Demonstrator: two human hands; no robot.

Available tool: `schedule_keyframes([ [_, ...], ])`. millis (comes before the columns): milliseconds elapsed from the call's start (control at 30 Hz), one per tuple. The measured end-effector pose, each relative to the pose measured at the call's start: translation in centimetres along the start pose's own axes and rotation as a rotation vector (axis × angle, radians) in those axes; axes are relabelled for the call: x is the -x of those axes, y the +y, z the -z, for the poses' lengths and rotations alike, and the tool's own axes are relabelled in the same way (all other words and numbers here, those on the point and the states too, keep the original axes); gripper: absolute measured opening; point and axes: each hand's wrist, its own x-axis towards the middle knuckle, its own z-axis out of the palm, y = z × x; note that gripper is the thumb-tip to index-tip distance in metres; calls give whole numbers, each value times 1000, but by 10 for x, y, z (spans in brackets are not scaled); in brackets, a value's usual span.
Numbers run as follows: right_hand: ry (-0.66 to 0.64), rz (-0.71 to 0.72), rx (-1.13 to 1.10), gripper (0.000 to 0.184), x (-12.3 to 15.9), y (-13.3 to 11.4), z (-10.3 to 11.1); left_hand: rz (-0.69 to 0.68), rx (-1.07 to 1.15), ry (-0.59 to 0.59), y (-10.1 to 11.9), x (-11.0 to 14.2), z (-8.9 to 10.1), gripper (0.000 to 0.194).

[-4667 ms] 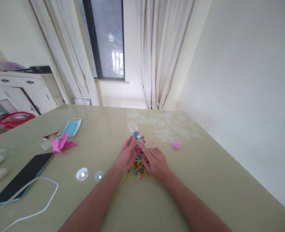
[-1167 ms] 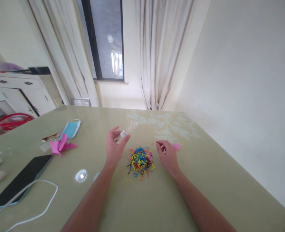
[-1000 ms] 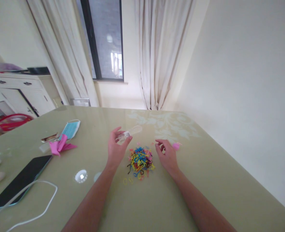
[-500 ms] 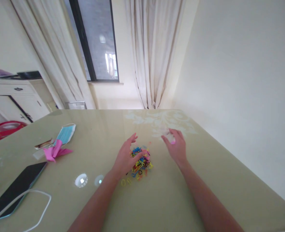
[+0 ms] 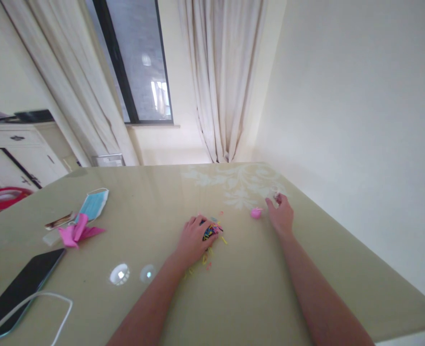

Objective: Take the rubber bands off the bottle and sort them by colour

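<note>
My left hand is curled around a pile of small colourful rubber bands, its palm covering part of them. A few loose bands lie on the table close to the wrist. Farther right, my right hand pinches a small clear, whitish thing between thumb and fingertips; its kind is too small and blurred to tell. Just left of that hand, a small round pink object rests on the table, apart from the fingers.
On the left of the table lie a pink folded-paper bird, a blue face mask, a dark tablet and a white cable. A wall runs along the right edge; curtains hang behind.
My left hand has closed over the rubber bands, gathering the pile. The right hand has moved right with the clear thing, and the pink object now shows on the table beside it.
</note>
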Motion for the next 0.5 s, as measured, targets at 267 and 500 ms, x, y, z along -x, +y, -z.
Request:
schedule_keyframes([
  [267, 174, 38, 58, 86, 3, -17, 6, 259, 369, 292, -28, -7, 18, 49],
  [500, -342, 421, -54, 39, 42, -71, 9, 305, 556, 327, -34, -8, 32, 41],
])
